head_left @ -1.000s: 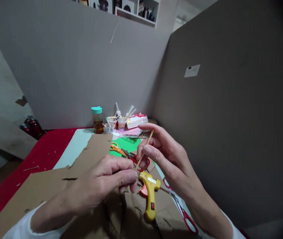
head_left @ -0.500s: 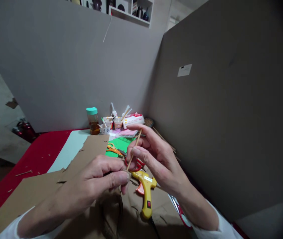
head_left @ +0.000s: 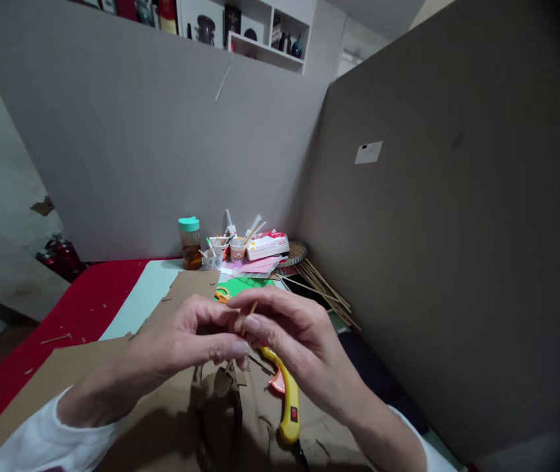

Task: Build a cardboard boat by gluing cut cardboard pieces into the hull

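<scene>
Both hands meet above the cardboard in the middle of the view. Between the thumb and fingers of my right hand (head_left: 292, 334) is a thin wooden stick (head_left: 253, 307), mostly covered by the fingers. My left hand (head_left: 196, 337) is pinched closed against the right fingertips, around the stick's lower part; what exactly it grips is hidden. Small brown cardboard bits (head_left: 240, 378) show just under the left fingertips. A yellow glue gun (head_left: 290, 406) lies below the right hand, its front end covered. Behind the fingers, the orange handle of scissors (head_left: 221, 294) peeks out.
Brown cardboard (head_left: 157, 387) covers the red-topped table. A dark-edged cardboard shape (head_left: 218, 413) lies below the hands. At the back stand a teal-lidded bottle (head_left: 191, 246), paper cups (head_left: 238, 249) and a tissue pack (head_left: 267, 246). Long sticks (head_left: 326, 288) lie by the right-hand grey panel.
My right hand has come down and left, closing over the stick beside the left fingers. The stick is now shorter in view. The camera view has shifted slightly.
</scene>
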Action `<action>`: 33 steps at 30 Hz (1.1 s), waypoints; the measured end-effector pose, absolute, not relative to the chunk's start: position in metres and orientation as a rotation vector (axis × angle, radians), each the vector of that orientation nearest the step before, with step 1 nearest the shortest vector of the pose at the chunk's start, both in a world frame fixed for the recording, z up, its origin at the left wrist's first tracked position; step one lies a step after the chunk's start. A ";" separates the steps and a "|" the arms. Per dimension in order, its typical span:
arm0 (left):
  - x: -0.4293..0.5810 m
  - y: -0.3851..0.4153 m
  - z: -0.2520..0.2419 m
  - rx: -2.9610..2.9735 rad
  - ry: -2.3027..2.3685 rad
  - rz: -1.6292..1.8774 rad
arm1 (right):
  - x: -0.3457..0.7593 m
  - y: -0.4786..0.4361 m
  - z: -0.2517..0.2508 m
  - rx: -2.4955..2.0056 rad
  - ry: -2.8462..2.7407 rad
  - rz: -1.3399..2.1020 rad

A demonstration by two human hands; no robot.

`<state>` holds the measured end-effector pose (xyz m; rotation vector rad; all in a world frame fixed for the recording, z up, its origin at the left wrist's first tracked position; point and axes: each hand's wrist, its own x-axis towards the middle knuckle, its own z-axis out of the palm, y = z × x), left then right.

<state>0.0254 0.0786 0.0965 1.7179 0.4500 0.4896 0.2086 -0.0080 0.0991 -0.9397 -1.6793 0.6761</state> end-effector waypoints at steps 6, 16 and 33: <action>0.032 0.065 0.100 1.255 0.563 0.812 | 0.209 -0.009 0.100 -0.917 -1.543 0.466; 0.045 0.096 0.085 0.893 0.623 1.157 | 0.211 0.016 0.085 -1.060 -1.540 0.376; 0.004 0.138 0.106 0.635 0.672 1.289 | 0.207 0.022 0.069 -1.245 -2.104 0.340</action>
